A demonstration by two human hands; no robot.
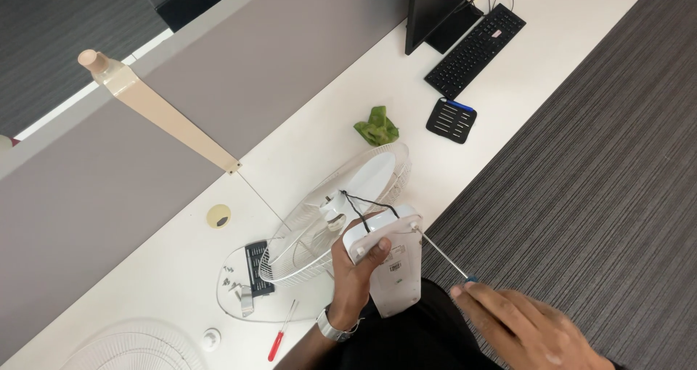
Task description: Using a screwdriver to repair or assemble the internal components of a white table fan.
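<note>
Head view: a person seated at a long white table works on a dismantled white fan. The left hand keeps its grip clenched around the fan's base, held tilted over the lap at the table's edge, thumb pressed on its top. The right hand grasps a screwdriver by the handle, its thin shaft angled up to a screw at the base's upper right corner. The step seems best done by holding the base firm and keeping the tip square in the screw head so it cannot slip. A black cable runs from the base to the motor, which sits in a wire guard lying on the table. Counted: two wire guards, the second at lower left; two screwdrivers, one red-handled lying on the table; one keyboard; one monitor; one green cloth; one black bit case; a few loose screws.
</note>
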